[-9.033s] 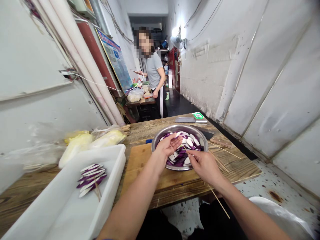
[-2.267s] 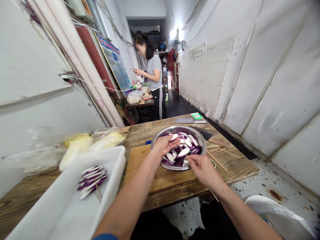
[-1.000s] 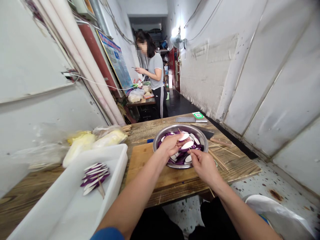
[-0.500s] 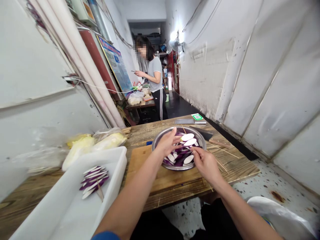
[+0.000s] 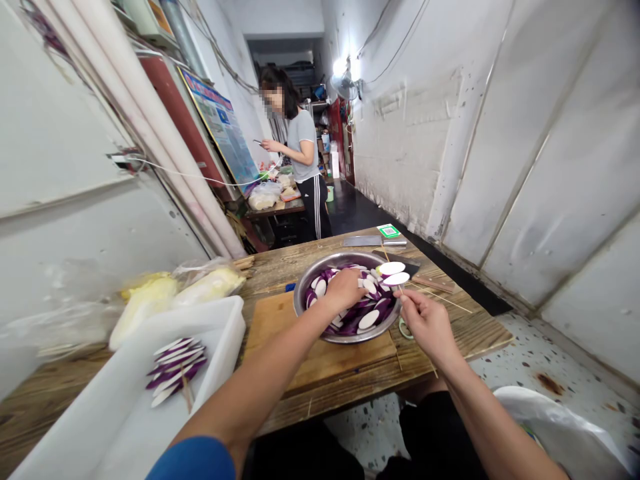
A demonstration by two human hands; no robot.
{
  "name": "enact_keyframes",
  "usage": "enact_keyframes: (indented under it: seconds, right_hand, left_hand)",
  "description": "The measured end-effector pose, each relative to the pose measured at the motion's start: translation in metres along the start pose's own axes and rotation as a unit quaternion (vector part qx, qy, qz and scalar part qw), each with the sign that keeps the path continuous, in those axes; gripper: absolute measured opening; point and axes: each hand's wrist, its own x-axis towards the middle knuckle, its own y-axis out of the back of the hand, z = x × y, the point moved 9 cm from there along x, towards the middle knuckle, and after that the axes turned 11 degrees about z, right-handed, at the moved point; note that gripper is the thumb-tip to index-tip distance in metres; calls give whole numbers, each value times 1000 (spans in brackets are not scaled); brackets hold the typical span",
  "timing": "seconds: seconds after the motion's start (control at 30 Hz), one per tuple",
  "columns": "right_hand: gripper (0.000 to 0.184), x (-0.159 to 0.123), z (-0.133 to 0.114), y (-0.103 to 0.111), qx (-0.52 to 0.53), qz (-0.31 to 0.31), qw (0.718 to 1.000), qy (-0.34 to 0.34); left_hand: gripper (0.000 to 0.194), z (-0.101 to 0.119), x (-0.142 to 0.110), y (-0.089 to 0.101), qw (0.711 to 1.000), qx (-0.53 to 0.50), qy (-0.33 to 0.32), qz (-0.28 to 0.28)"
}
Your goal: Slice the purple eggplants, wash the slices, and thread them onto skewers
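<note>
My right hand (image 5: 427, 323) is closed on a thin wooden skewer (image 5: 385, 252) that carries two white, purple-edged eggplant slices (image 5: 397, 279). It holds them over the right rim of a round metal bowl (image 5: 305, 313). The bowl is full of loose eggplant slices (image 5: 369, 319). Inside the bowl, my left hand (image 5: 343, 290) rests among these slices with its fingers curled together. Its fingertips are partly hidden, so what they pinch does not show. To the left, a fanned-out eggplant skewer (image 5: 177, 365) lies in a white plastic tub (image 5: 237, 333).
The bowl stands partly on a wooden cutting board (image 5: 270, 327). Behind it lies a cleaver (image 5: 363, 241) near a green code card (image 5: 389, 231). Bare skewers (image 5: 445, 299) and a tape roll (image 5: 405, 328) are at right. Bags (image 5: 210, 285) sit behind the tub. A person (image 5: 303, 147) stands beyond.
My right hand has lifted the skewer with its slices up and right, toward the bowl's rim. My left hand has left the skewered slices and lowered into the loose ones.
</note>
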Motion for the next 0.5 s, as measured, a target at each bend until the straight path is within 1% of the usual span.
enact_keyframes:
  seconds: [0.03, 0.07, 0.1, 0.17, 0.2, 0.23, 0.27, 0.37, 0.43, 0.5]
  right_hand:
    - [38, -1, 1, 0, 7, -4, 1000, -4]
    - [38, -2, 2, -1, 19, -10, 1000, -11]
    - [38, -3, 4, -2, 33, -16, 999, -19]
    - [38, -5, 6, -3, 53, -24, 998, -31]
    - [38, -5, 6, -2, 53, -24, 998, -32]
    - [38, -5, 6, -1, 45, -19, 998, -28]
    - [38, -5, 5, 1, 29, -12, 999, -19]
    - [36, -5, -1, 4, -28, 7, 999, 15]
    - [33, -5, -5, 2, -49, 11, 998, 33]
    - [31, -6, -7, 0, -57, 13, 997, 43]
  left_hand:
    - [29, 4, 2, -2, 1000, -17, -8, 7]
    - [33, 8, 4, -5, 999, -25, -20, -6]
    - [33, 13, 6, -10, 999, -24, -32, -31]
    - [22, 22, 6, -14, 997, -21, -38, -70]
    - [15, 25, 6, -11, 997, -35, -27, -68]
    - [9, 28, 5, -7, 996, -66, -4, -56]
    - [8, 30, 3, -2, 993, -112, 27, -38]
    - [14, 35, -12, 6, 960, -257, 107, 6]
    - [13, 38, -20, 9, 941, -313, 127, 24]
    - [12, 35, -25, 9, 929, -340, 144, 37]
